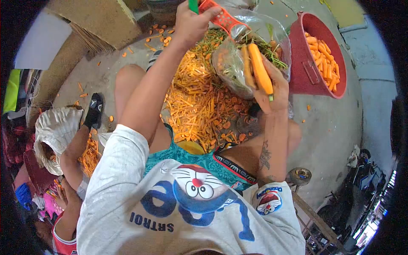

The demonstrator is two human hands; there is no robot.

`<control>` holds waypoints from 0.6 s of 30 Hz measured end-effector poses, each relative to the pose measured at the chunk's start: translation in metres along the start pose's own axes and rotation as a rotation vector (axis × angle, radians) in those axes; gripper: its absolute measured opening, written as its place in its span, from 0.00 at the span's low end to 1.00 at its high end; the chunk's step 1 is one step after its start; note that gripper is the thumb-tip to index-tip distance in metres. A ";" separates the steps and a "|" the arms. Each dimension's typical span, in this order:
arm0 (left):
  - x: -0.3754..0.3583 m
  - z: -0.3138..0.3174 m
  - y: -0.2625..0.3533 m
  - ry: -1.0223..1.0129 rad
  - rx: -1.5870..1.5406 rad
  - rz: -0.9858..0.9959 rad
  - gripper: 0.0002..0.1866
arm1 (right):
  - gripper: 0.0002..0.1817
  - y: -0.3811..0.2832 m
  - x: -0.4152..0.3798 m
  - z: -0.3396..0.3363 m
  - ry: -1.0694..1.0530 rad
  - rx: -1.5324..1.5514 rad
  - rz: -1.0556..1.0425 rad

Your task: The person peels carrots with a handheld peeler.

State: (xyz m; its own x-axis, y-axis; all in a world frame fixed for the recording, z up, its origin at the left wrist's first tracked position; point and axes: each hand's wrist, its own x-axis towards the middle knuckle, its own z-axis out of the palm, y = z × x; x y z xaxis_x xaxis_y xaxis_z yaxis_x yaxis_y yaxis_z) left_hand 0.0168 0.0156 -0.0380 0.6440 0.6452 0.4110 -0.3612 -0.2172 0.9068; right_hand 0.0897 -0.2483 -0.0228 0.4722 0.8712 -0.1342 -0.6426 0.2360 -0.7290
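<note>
My left hand (191, 25), at the top centre, is closed around a peeler-like tool (223, 18) with an orange perforated part and a green piece. To its lower right, my right hand (276, 87) grips a smooth, bright orange carrot (260, 70). A duller, carrot-like piece (247, 68) lies alongside it, against the fingers. Behind that hand is a clear plastic bag (233, 80) with green stems and unpeeled carrots inside. Orange peelings and slices (191, 102) are heaped on the floor between my legs. The tool is apart from the carrot.
A red tub (304, 63) of peeled carrots stands at the upper right. On the left are another person's arm (70, 208) and leg, with a white sack (57, 131) nearby. A metal frame (316, 221) is at the lower right; a dark bucket (163, 10) is at the top.
</note>
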 end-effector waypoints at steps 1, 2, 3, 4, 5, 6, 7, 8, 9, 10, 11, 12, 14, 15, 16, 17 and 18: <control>-0.005 0.006 0.007 0.000 0.001 0.012 0.09 | 0.22 -0.001 0.002 0.000 -0.011 0.017 0.019; -0.017 0.019 0.012 -0.014 0.057 0.030 0.09 | 0.23 0.000 0.003 0.001 0.144 -0.036 -0.013; -0.034 0.034 0.020 -0.032 0.111 0.039 0.10 | 0.23 0.001 0.001 0.003 0.147 -0.035 -0.016; -0.051 0.047 0.027 -0.131 0.123 0.133 0.11 | 0.23 0.000 -0.001 0.006 0.194 -0.069 -0.047; -0.049 0.046 0.031 -0.131 0.119 0.127 0.11 | 0.24 -0.001 -0.002 0.010 0.239 -0.105 -0.075; -0.044 0.043 0.040 -0.186 0.091 0.093 0.10 | 0.24 0.000 0.003 0.027 0.388 -0.044 -0.076; -0.045 0.038 0.043 -0.239 0.063 0.054 0.10 | 0.24 0.003 0.000 0.022 0.398 -0.044 -0.063; -0.025 0.025 0.018 -0.122 0.153 0.084 0.10 | 0.24 0.003 0.000 0.014 0.248 -0.021 -0.025; -0.016 0.014 0.005 -0.119 0.156 0.087 0.10 | 0.23 0.001 0.000 0.006 0.093 0.005 0.006; -0.009 0.006 0.000 -0.036 0.106 0.016 0.09 | 0.23 -0.002 -0.001 -0.004 -0.086 0.008 0.036; -0.003 0.001 -0.005 0.048 0.054 -0.049 0.09 | 0.23 0.001 0.001 -0.010 -0.093 0.007 0.029; -0.013 0.012 0.013 0.057 0.059 -0.067 0.08 | 0.23 0.001 0.006 -0.015 -0.121 0.087 0.036; -0.049 0.046 0.042 -0.049 0.041 0.128 0.09 | 0.22 0.000 0.004 0.027 0.441 0.044 -0.065; -0.058 0.055 0.047 -0.151 0.022 0.315 0.09 | 0.22 -0.001 0.004 0.025 0.447 0.043 -0.063; -0.053 0.052 0.044 -0.149 0.018 0.307 0.09 | 0.22 -0.002 0.004 0.022 0.388 0.016 -0.070; -0.045 0.042 0.039 -0.146 0.107 0.177 0.10 | 0.21 -0.001 0.002 0.017 0.333 -0.009 -0.072; -0.038 0.033 0.036 -0.142 0.197 0.046 0.11 | 0.21 0.003 -0.002 -0.004 0.178 -0.052 -0.100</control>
State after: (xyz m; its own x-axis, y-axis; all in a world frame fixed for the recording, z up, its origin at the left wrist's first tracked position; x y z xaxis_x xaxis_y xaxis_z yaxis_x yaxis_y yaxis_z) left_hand 0.0011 -0.0408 -0.0185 0.7230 0.5250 0.4491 -0.2628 -0.3921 0.8816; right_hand 0.0897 -0.2508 -0.0272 0.6340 0.7537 -0.1730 -0.5576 0.2905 -0.7776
